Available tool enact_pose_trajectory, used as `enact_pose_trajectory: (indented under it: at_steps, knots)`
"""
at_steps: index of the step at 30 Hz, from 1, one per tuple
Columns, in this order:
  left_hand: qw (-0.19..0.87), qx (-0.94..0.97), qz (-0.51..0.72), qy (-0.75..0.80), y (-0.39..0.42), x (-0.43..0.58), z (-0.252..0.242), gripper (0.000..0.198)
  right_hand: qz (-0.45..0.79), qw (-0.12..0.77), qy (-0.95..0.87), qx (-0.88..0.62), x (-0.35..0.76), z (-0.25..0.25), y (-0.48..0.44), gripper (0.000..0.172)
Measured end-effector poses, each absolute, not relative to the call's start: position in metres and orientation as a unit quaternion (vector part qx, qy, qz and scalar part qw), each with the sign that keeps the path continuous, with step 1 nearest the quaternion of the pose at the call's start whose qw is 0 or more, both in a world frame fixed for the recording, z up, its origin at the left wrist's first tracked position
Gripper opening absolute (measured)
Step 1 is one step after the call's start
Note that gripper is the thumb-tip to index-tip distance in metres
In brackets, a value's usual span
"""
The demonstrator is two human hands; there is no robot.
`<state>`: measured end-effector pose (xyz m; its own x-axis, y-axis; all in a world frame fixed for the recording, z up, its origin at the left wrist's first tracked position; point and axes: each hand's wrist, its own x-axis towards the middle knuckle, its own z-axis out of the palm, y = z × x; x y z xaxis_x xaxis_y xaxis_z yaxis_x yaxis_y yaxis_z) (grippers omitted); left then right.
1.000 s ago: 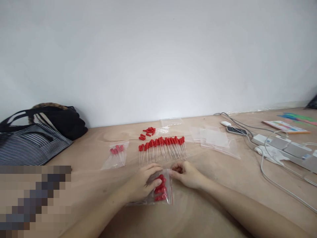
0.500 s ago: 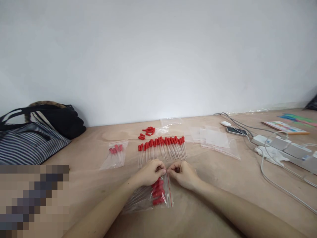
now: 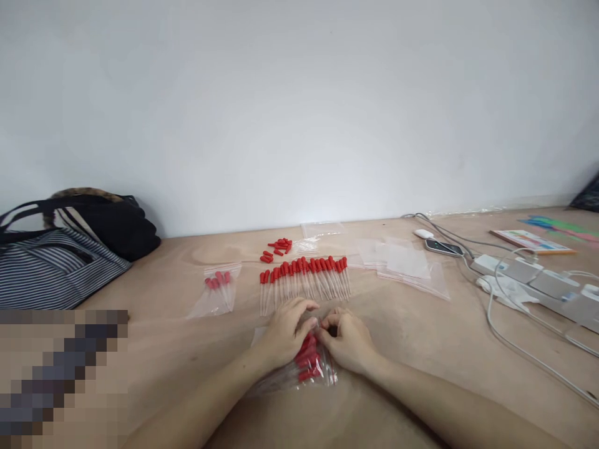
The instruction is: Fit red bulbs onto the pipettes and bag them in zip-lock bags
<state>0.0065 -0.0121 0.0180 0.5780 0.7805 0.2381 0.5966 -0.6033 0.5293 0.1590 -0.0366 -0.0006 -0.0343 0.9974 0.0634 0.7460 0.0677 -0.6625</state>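
In front of me lies a clear zip bag [image 3: 312,374] holding several droppers with red bulbs toward its red-lined mouth. My right hand [image 3: 349,340] pinches the bag's upper corner at the mouth, fingers curled. Beside it, my left hand [image 3: 285,333] rests over the bag, its thumb against the plastic near that corner and its index finger raised a little apart. The left palm hides part of the bag. Just beyond both hands is a row of droppers [image 3: 304,277] with red bulbs. To the left lies another zip bag [image 3: 213,305] with several droppers inside.
Loose red bulbs [image 3: 279,246] lie behind the row. Flat zip bags [image 3: 402,260] are stacked to the right. Farther right are a phone-like device [image 3: 443,248], a power strip [image 3: 528,280] with white cables, and a booklet [image 3: 533,241]. A striped bag [image 3: 60,268] stands at left.
The zip bag has shifted slightly right and its mouth has bent. My left hand's pinch has loosened, its index finger lifting. My right hand stays at the corner.
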Motion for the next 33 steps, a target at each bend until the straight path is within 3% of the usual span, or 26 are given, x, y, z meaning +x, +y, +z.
enact_pose_trajectory:
  at_steps: [4,6,22,26,33]
  knots:
    - [0.121,0.934,0.135,0.307,-0.036,-0.023,0.02,0.056,0.225,0.257,-0.683,-0.646,0.158,-0.003,-0.037,0.02]
    - [0.102,0.939,0.107,0.311,-0.045,-0.034,0.016,0.064,0.228,0.26,-0.682,-0.645,0.158,-0.004,-0.037,0.021]
    - [0.119,0.932,0.079,0.333,-0.05,-0.033,0.005,0.056,0.229,0.297,-0.661,-0.65,0.158,0.0,-0.03,0.021]
    - [0.136,0.928,0.078,0.339,-0.048,-0.034,0.009,0.054,0.245,0.259,-0.668,-0.654,0.166,0.005,-0.038,0.029]
    - [0.131,0.925,0.083,0.348,-0.049,-0.034,0.005,0.053,0.252,0.23,-0.682,-0.647,0.171,0.002,-0.055,0.024]
